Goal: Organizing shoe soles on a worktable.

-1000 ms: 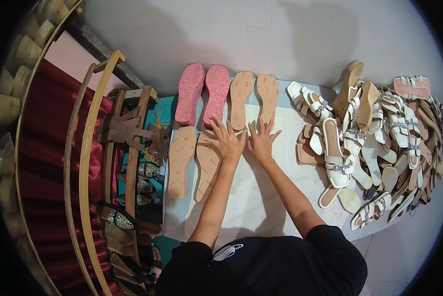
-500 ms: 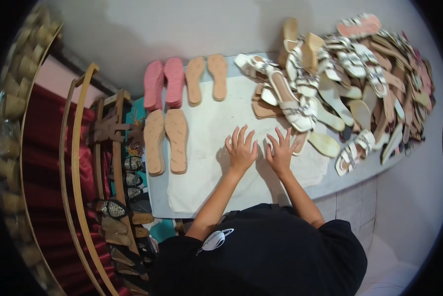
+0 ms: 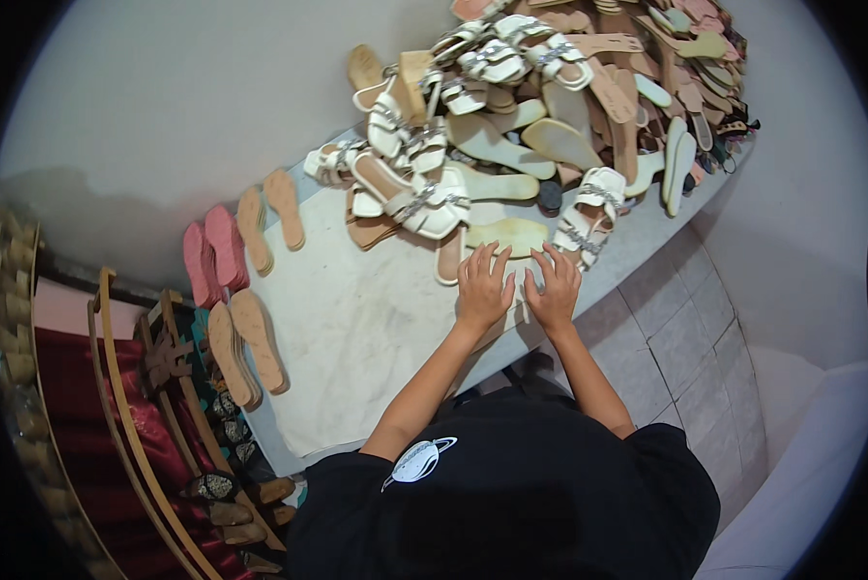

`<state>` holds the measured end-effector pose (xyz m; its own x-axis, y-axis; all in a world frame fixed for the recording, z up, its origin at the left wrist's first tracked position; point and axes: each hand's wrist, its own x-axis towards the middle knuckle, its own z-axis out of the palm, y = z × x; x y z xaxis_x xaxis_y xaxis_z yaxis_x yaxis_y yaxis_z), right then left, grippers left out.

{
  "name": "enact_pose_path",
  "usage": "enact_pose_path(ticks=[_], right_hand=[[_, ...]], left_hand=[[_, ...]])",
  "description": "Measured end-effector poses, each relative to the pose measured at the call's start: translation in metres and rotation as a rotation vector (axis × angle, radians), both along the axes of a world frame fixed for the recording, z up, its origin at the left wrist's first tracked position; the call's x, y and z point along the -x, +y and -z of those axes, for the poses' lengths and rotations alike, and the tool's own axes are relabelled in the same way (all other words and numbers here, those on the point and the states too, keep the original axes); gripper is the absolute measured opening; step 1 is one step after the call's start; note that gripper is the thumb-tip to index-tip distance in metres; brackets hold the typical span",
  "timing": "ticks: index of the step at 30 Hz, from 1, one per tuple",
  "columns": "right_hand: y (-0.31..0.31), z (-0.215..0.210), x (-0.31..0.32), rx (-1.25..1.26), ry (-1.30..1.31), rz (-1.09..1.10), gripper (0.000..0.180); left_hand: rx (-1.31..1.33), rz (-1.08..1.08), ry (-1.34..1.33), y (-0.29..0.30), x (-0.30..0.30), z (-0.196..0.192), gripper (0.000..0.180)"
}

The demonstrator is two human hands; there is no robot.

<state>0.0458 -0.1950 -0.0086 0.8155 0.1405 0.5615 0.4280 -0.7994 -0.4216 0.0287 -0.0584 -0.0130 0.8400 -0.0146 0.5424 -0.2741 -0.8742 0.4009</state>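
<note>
On pale marble table, left hand, right hand both flat, fingers spread, smooth yellowish insole at twelve o'clock, just beyond fingertips.

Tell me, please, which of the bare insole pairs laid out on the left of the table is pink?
The pink pair lies at the table's left edge near the wall; the pair beside it and the pair nearer the person are tan.

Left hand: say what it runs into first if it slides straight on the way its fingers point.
The left hand lies flat on the white table, fingers pointing up the picture. Probably the pale yellowish sole just past its fingertips comes first, then the white strappy sandal; depth is unclear.
</note>
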Motion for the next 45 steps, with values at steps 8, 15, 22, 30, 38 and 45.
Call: enact_pose_path(ticks=[8, 15, 22, 30, 38, 45], right_hand=[[-0.095, 0.000, -0.061, 0.021, -0.015, 0.019, 0.035], [-0.135, -0.001, -0.127, 0.008, -0.062, -0.029, 0.034], [-0.143, 0.000, -0.156, -0.027, -0.091, -0.111, 0.033], [-0.139, 0.011, -0.177, -0.020, -0.059, -0.177, 0.040], [-0.129, 0.007, -0.191, -0.069, -0.100, -0.201, 0.051], [-0.134, -0.017, -0.196, -0.006, -0.213, -0.581, 0.049]], left_hand=[[-0.032, -0.005, -0.011, -0.091, -0.084, -0.005, 0.054], [-0.110, -0.050, -0.072, -0.131, -0.175, -0.015, 0.050], [-0.635, -0.212, -0.083, -0.134, -0.247, -0.021, 0.053], [-0.554, -0.193, -0.120, -0.117, -0.251, -0.039, 0.016], [-0.362, -0.323, -0.186, -0.075, -0.221, -0.076, 0.013], [0.005, -0.295, -0.194, -0.055, -0.161, -0.074, 0.021]])
